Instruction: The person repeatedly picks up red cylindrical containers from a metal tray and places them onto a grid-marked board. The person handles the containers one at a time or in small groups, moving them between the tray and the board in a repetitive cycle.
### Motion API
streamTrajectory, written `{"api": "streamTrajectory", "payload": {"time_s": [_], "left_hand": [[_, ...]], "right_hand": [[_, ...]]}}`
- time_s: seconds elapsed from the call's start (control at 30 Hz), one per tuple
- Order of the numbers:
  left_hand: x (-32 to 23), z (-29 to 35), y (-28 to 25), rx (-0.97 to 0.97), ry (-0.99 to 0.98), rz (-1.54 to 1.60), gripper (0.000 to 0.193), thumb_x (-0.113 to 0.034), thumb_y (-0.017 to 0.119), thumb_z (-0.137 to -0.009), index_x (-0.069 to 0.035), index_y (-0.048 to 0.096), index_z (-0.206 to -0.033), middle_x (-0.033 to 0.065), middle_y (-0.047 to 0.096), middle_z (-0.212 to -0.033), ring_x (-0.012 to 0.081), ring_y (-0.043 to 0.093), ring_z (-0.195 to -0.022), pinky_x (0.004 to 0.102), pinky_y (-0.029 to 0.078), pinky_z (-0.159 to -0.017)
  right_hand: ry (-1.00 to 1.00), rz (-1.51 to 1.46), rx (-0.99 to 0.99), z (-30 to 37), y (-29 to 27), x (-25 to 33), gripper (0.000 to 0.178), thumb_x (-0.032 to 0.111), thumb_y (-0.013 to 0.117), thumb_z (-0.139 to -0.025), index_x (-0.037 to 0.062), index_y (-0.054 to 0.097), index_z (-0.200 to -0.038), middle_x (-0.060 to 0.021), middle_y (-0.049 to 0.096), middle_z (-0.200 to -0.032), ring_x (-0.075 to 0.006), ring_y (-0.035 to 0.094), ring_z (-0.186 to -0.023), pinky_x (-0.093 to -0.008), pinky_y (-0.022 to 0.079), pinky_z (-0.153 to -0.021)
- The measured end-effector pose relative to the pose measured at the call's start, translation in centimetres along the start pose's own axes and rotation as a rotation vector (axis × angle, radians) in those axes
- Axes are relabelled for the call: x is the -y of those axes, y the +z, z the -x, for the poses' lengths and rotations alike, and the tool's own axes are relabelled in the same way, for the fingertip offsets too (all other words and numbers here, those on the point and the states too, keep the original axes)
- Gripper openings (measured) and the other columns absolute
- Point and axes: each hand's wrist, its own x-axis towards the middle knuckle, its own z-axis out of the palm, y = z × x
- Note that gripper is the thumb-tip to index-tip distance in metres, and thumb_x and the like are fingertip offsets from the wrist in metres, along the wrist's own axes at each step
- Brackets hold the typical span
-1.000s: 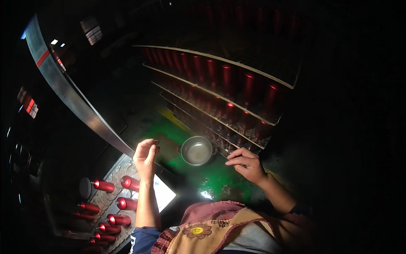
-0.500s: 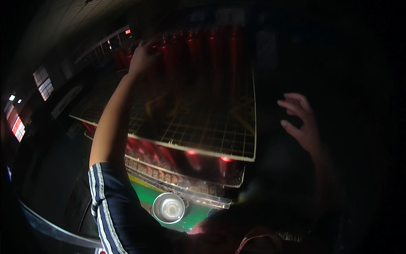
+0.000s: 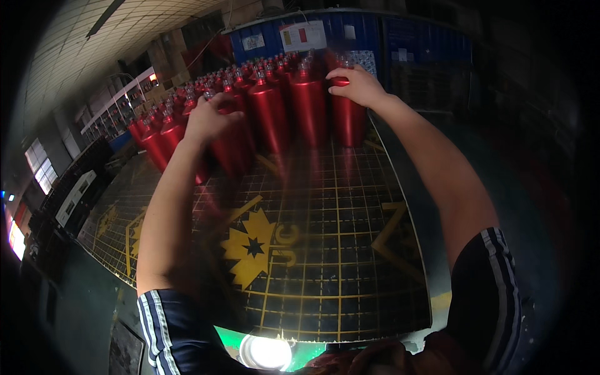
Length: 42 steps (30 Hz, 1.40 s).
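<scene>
"Where is the left hand point(image 3: 211, 119)?"

"Over the top of a nearer red bottle point(image 3: 234, 149), fingers bent at its shoulder and thumb set apart from them. Both are blurred, so I cannot tell whether it grips"

"And the right hand point(image 3: 357, 86)?"

"At the shoulder of the end red bottle point(image 3: 350, 125), the last one on the right of the front row. Thumb and fingers curve, with a little red showing between them; how firmly they press, I cannot tell"

"Are those two bottles upright?"

"The end one stands upright on the dark board point(image 3: 362, 262), close to the board's right edge. The other looks slightly tilted, though the lens bends things here"

"What stands around them?"

"More red bottles point(image 3: 270, 115) with clear necks, packed in rows across the far part of the board. Its near part carries yellow grid lines and a yellow leaf mark point(image 3: 250, 247)"

"Anything below or beyond?"

"A round metal pan point(image 3: 269, 351), glaring white, shows below the near edge, with green floor point(image 3: 306, 355) beside it. Blue panels point(image 3: 359, 28) rise behind the bottles"
</scene>
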Motion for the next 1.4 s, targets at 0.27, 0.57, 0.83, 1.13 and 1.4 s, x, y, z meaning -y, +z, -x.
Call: {"api": "streamTrajectory", "payload": {"time_s": [0.27, 0.57, 0.83, 1.13, 1.4], "left_hand": [[-3.1, 9.1, -1.1, -0.367, 0.199, -0.012, 0.052, -0.037, 0.081, -0.076, -0.028, 0.064, -0.125, 0.0139, 0.054, -0.131, 0.0372, 0.056, -0.112, 0.0479, 0.051, -0.095], [-10.6, 33.2, -15.4, -0.717, 0.035, 0.354, 0.047, -0.015, 0.081, -0.08, -0.008, 0.067, -0.124, 0.0107, 0.06, -0.131, 0.0235, 0.058, -0.12, 0.0355, 0.046, -0.104], [-12.0, 54.7, -19.0, -0.831, -0.427, 1.082, 0.06, -0.021, 0.065, -0.093, -0.004, 0.042, -0.146, 0.0118, 0.059, -0.121, 0.0219, 0.058, -0.11, 0.0368, 0.044, -0.104], [2.8, 71.1, -5.4, -0.702, -1.094, 1.929, 0.047, -0.03, 0.071, -0.087, -0.014, 0.053, -0.128, 0.0092, 0.057, -0.129, 0.0302, 0.053, -0.122, 0.0481, 0.05, -0.102], [16.7, 76.7, 4.8, -0.656, -1.525, 2.64, 0.06, -0.052, 0.074, -0.076, -0.012, 0.062, -0.119, 0.0181, 0.06, -0.116, 0.0426, 0.056, -0.107, 0.0465, 0.064, -0.072]], "right_hand": [[-0.227, -0.292, -0.697, 13.1, -0.9, -2.8, 0.041, 0.019, 0.079, -0.079, 0.0168, 0.07, -0.119, -0.0155, 0.056, -0.123, -0.0302, 0.054, -0.118, -0.0379, 0.042, -0.104], [0.129, -1.438, -0.585, 39.2, -13.8, -2.1, 0.053, 0.022, 0.061, -0.096, 0.0073, 0.047, -0.145, -0.0103, 0.059, -0.123, -0.019, 0.061, -0.111, -0.0342, 0.049, -0.101], [0.239, -1.933, -0.149, 51.4, -12.2, 9.0, 0.061, 0.04, 0.057, -0.096, 0.0126, 0.043, -0.148, -0.0059, 0.054, -0.135, -0.0221, 0.05, -0.126, -0.0416, 0.039, -0.11], [0.591, -2.429, 0.984, 53.4, 9.8, 26.7, 0.042, 0.042, 0.051, -0.099, 0.0129, 0.06, -0.128, -0.0092, 0.063, -0.127, -0.0249, 0.059, -0.118, -0.0467, 0.047, -0.105], [1.403, -2.251, 1.115, 55.5, 27.6, 36.8, 0.058, 0.054, 0.068, -0.087, 0.0094, 0.06, -0.122, -0.0116, 0.063, -0.12, -0.0345, 0.058, -0.111, -0.0485, 0.055, -0.094]]}}
